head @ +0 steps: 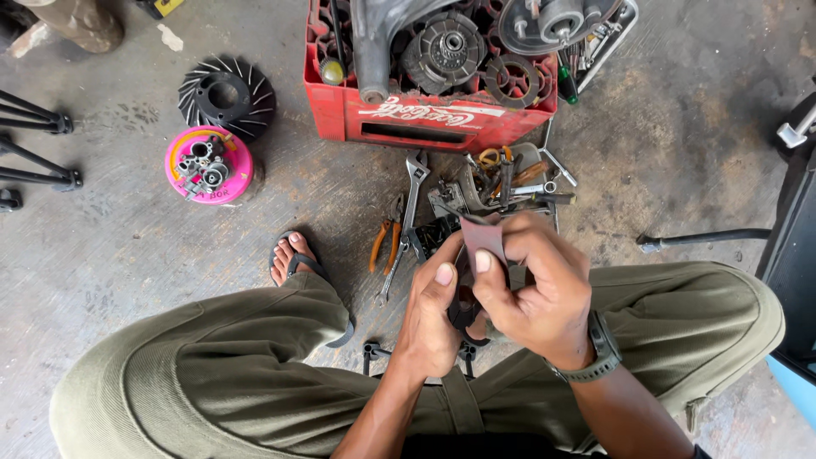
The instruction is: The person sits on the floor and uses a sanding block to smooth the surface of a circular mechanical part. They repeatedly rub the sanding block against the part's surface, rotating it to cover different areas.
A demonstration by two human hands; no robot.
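Both hands, left (429,319) and right (540,285), pinch my reddish sandpaper strip (482,238) around a dark part (463,313) at frame centre; rubbing looks unfinished.

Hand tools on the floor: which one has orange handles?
The pliers, lying left of the bare-metal adjustable wrench, just beyond the left hand. The wrench and other loose tools near it look plain metal.

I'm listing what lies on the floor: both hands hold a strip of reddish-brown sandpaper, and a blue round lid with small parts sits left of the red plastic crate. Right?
Not quite. The head view shows the round lid is pink, not blue. The rest stands: both hands, left and right, hold the reddish-brown sandpaper strip, and the lid lies left of the red plastic crate.
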